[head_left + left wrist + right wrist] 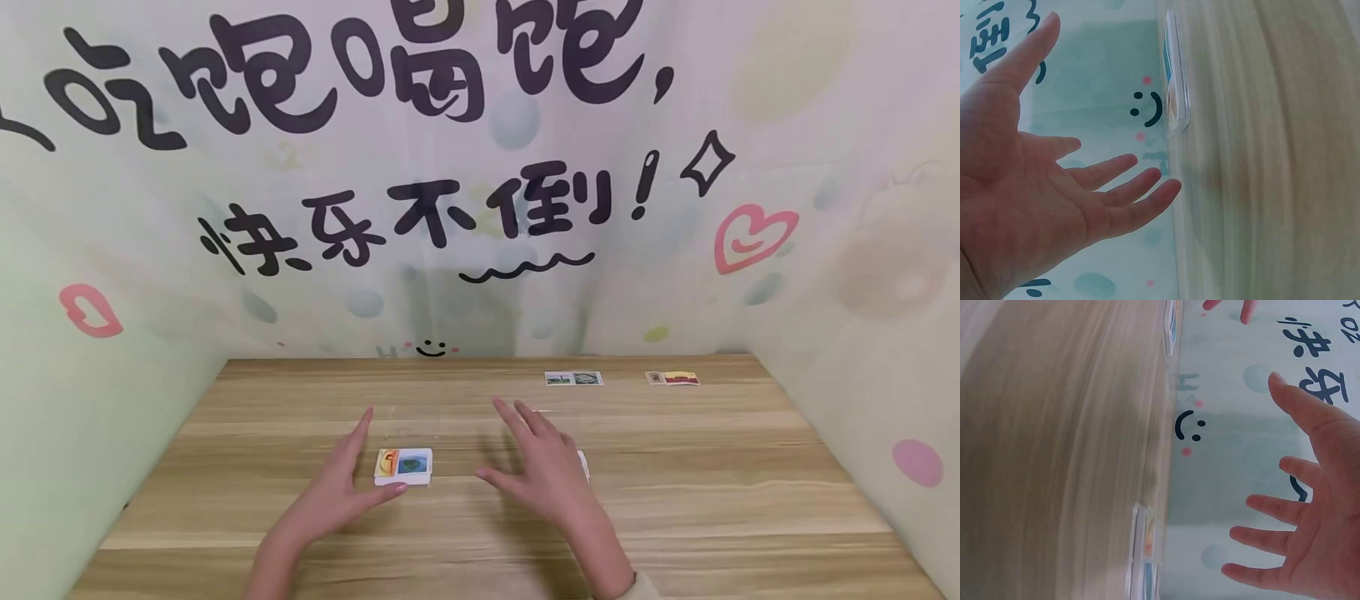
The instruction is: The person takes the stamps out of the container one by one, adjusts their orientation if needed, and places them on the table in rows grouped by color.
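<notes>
My left hand (330, 492) hovers with spread fingers just left of a small stack of stamp-like cards (403, 467). The top of that stack shows an orange picture and a blue one. Over a second stack (583, 464) my right hand (543, 471) hangs, also with fingers apart, hiding most of it. Both wrist views show the palms holding nothing: the left hand (1054, 169) and the right hand (1310, 525). A clear-cased stack stands out in the left wrist view (1175, 75), and another clear case (1144, 550) in the right wrist view.
Two picture stamps (573, 378) lie side by side near the table's back edge. Another pair (672, 378), partly red and yellow, sits to their right. A faint clear flat piece (412, 422) lies behind the left stack. A printed cloth (480, 308) hangs behind the wooden table (712, 500).
</notes>
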Demonstrator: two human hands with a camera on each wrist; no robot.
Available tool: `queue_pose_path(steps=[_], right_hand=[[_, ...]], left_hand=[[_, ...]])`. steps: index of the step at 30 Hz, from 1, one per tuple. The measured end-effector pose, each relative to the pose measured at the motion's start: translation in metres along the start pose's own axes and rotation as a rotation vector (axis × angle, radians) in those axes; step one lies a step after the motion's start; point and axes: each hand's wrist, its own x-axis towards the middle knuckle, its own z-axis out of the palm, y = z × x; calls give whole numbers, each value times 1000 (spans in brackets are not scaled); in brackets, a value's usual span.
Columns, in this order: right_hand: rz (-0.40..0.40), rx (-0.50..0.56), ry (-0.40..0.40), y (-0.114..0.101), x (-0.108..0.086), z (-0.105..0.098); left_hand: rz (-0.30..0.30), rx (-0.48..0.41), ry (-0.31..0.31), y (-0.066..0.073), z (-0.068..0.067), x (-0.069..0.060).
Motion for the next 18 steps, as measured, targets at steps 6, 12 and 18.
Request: queue_pose_path(steps=[6, 12, 18], right_hand=[[-25, 64, -5, -2, 4, 7], [-38, 125, -11, -5, 7, 12], [-37, 185, -39, -7, 9, 16]], left_hand=[[-11, -60, -40, -4, 0, 3], [-6, -182, -79, -11, 0, 5], [-64, -284, -88, -16, 0, 10]])
